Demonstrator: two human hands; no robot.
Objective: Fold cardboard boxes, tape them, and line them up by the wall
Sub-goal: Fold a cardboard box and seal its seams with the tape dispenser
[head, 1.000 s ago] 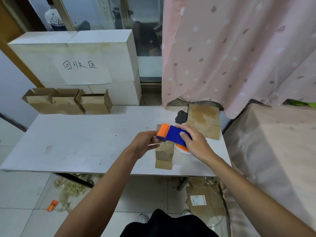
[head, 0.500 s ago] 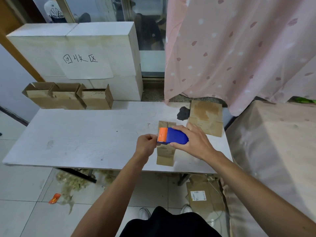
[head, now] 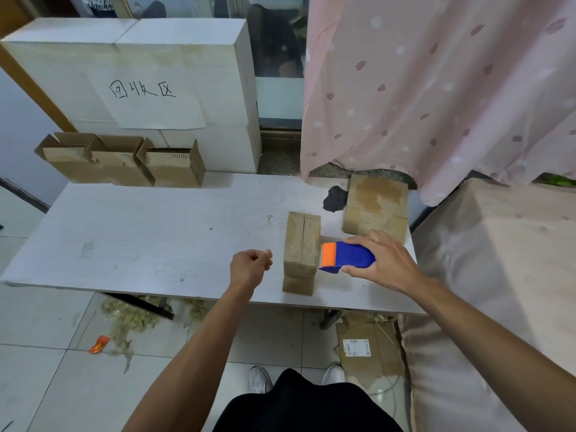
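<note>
A small folded cardboard box [head: 300, 244] stands on the white table [head: 140, 238] near its front right, flaps closed on top. My right hand [head: 385, 260] grips a blue and orange tape dispenser [head: 346, 256] just right of the box, its orange end close to the box's right side. My left hand [head: 251, 266] hovers left of the box with fingers curled; whether it pinches tape I cannot tell. Three folded boxes [head: 124, 160] stand in a row at the table's far left by the wall.
Flat unfolded cardboard [head: 375, 207] lies at the table's far right, beside a dark patch [head: 335, 199]. White blocks with a paper sign [head: 156, 101] back the table. A pink curtain [head: 436, 88] hangs right. Cardboard [head: 364, 350] and debris lie on the floor.
My right hand carried the dispenser from over the box to its right side. My left hand drew away from the box to the left. The box top is now uncovered.
</note>
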